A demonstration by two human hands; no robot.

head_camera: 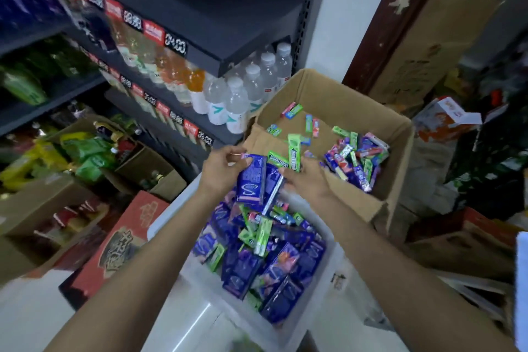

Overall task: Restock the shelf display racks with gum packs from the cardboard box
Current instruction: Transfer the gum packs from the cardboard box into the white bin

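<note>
My left hand (221, 170) grips a blue gum box (253, 180) and holds it upright above a clear plastic bin (183, 208). My right hand (305, 180) holds two green Doublemint gum packs (293, 156) and touches a second blue pack beside the first. The bin is heaped with blue gum boxes (248, 266) and green stick packs. Behind it stands the open cardboard box (337, 88), with loose gum packs (357, 160) piled in its right corner and a few scattered on its floor.
Dark shelves (217, 46) on the left carry water and orange drink bottles behind price tags. A red carton (123, 240) and open boxes of snacks stand at lower left. Flattened cardboard and clutter fill the right side by a brown door frame.
</note>
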